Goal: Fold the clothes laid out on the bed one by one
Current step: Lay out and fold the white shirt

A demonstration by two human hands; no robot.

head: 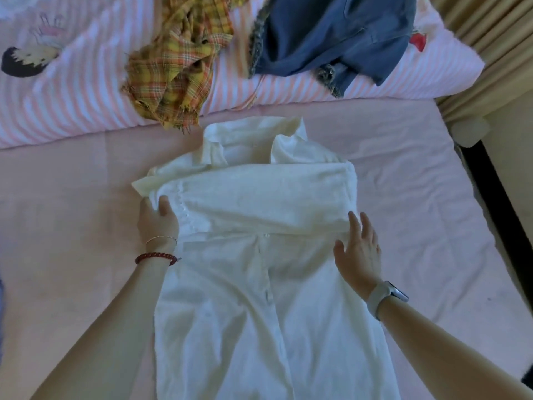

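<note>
Folding shirt point(259, 255) sleeves across; left hand point(157, 220) gripping cuff at 9 o'clock, right hand point(359, 249) fingers open, flattening. Next I'm folding hem up.

Pink bed point(418, 180) underfoot here, white shirt point(259, 284) spread flat on it, striped quilt point(72, 105) bunched along the far side, carrying plaid cloth point(178, 62) and jeans point(331, 33).

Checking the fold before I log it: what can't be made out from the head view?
- White button-up shirt: hem cut off by bottom edge.
- Left hand: fingers hidden under the folded sleeve.
- Blue denim garment and yellow plaid cloth: tops cut off by top edge.
</note>
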